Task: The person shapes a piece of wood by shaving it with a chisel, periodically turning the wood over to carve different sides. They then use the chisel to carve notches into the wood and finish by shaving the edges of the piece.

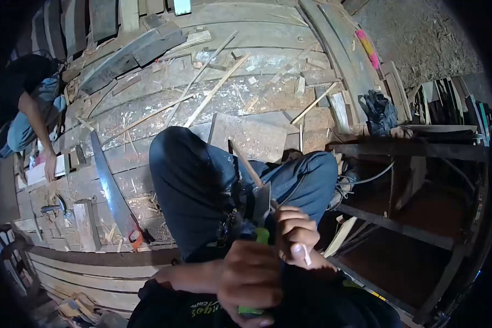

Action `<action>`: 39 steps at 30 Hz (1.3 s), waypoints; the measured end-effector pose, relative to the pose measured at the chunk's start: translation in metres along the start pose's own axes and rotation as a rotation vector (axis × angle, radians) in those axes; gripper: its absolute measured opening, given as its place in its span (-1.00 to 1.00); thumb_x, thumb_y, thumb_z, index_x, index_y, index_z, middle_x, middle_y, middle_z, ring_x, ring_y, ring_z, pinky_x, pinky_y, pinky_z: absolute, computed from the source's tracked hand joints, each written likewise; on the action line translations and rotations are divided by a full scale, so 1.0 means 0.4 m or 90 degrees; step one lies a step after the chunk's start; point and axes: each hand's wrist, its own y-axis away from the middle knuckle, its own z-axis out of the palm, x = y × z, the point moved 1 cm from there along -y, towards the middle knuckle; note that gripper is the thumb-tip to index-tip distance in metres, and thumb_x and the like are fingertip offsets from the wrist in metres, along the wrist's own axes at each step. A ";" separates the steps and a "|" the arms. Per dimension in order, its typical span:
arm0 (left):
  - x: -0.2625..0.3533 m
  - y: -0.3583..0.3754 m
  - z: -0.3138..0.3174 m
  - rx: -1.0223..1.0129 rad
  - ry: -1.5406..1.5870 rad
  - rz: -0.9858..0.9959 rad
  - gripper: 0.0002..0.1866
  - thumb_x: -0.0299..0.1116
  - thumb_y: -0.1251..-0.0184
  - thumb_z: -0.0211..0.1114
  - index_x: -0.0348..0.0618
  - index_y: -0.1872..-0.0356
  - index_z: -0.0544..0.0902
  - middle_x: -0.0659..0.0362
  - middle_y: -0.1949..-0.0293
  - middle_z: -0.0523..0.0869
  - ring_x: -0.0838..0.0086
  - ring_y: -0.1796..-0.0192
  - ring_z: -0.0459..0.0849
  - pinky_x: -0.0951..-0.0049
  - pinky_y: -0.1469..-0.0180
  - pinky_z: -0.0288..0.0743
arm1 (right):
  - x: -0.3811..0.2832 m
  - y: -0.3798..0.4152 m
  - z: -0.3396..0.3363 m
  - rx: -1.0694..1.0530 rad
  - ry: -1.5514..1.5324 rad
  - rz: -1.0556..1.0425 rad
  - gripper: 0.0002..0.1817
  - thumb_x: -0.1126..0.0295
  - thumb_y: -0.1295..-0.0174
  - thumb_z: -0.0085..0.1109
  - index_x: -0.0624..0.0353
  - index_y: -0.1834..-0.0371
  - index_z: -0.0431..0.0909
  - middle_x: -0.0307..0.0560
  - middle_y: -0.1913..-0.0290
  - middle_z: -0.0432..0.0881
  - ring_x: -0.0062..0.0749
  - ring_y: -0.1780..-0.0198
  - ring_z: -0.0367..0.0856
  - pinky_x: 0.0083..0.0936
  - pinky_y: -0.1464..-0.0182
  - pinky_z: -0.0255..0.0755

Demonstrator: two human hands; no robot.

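I sit with my knees bent and both hands close in front of my torso. My left hand [251,281] is closed around the green handle [262,235] of a tool with a broad metal blade [262,203]. Its exact kind is partly hidden by my fist. My right hand [297,232] is closed on a thin wooden stick [247,166], whose pale short end pokes out below the fingers. The stick slants up and left over my lap, with a dark far tip. The blade lies across the stick, close to my right hand.
A handsaw [110,183] with an orange handle lies on the plank floor to the left, near a hammer [57,208]. Another person [35,112] crouches at far left, one hand on a pale block. Wood strips [216,90] are scattered ahead. A wooden frame [404,221] stands at right.
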 end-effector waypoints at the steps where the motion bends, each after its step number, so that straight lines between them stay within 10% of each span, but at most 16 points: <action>1: -0.009 0.000 0.001 -0.001 0.002 0.002 -0.65 -0.08 -0.23 0.26 -0.15 0.55 0.58 0.22 0.63 0.54 0.36 0.60 0.60 0.35 0.54 0.52 | 0.001 0.004 0.003 -0.010 -0.002 -0.008 -0.52 0.23 -0.37 0.00 0.14 0.70 0.15 -0.25 0.79 0.18 -0.44 0.76 0.10 -0.40 0.61 0.06; 9: -0.026 0.033 0.026 0.005 0.025 0.049 -0.69 -0.10 0.04 0.40 -0.14 0.54 0.58 0.18 0.57 0.53 0.33 0.57 0.57 0.36 0.51 0.45 | 0.005 0.008 -0.009 0.000 -0.012 -0.018 -0.54 0.28 -0.37 -0.07 0.18 0.73 0.18 -0.19 0.76 0.21 -0.36 0.74 0.18 -0.37 0.60 0.13; 11: -0.124 0.105 0.030 -0.027 -0.123 -0.135 -0.68 -0.08 0.10 0.43 -0.09 0.56 0.57 0.21 0.59 0.52 0.36 0.58 0.56 0.36 0.53 0.42 | -0.012 -0.015 -0.018 -0.100 0.019 -0.003 -0.52 0.28 -0.36 -0.05 0.19 0.75 0.18 -0.18 0.75 0.21 -0.33 0.74 0.18 -0.36 0.60 0.13; 16: -0.009 0.014 -0.035 0.023 -0.060 -0.012 -0.61 -0.03 -0.26 0.26 -0.13 0.59 0.57 0.22 0.66 0.56 0.35 0.67 0.58 0.32 0.58 0.51 | -0.001 0.009 -0.020 0.017 -0.010 -0.002 -0.50 0.27 -0.38 -0.02 0.18 0.75 0.16 -0.20 0.76 0.20 -0.35 0.74 0.17 -0.36 0.60 0.15; 22: -0.102 0.028 -0.018 0.031 -0.097 -0.056 -0.76 -0.16 -0.03 0.32 -0.10 0.55 0.58 0.19 0.55 0.57 0.33 0.57 0.59 0.35 0.51 0.45 | -0.006 -0.003 -0.007 -0.033 0.025 -0.002 -0.52 0.25 -0.35 0.00 0.16 0.73 0.16 -0.20 0.80 0.20 -0.40 0.78 0.16 -0.38 0.58 0.15; 39: -0.063 0.040 0.006 -0.004 -0.091 -0.040 -0.64 -0.05 -0.18 0.31 -0.14 0.56 0.60 0.22 0.62 0.55 0.37 0.62 0.58 0.36 0.51 0.53 | -0.002 0.005 -0.026 -0.104 -0.005 -0.019 -0.56 0.25 -0.38 -0.02 0.19 0.67 0.24 -0.15 0.74 0.30 -0.36 0.71 0.22 -0.37 0.57 0.12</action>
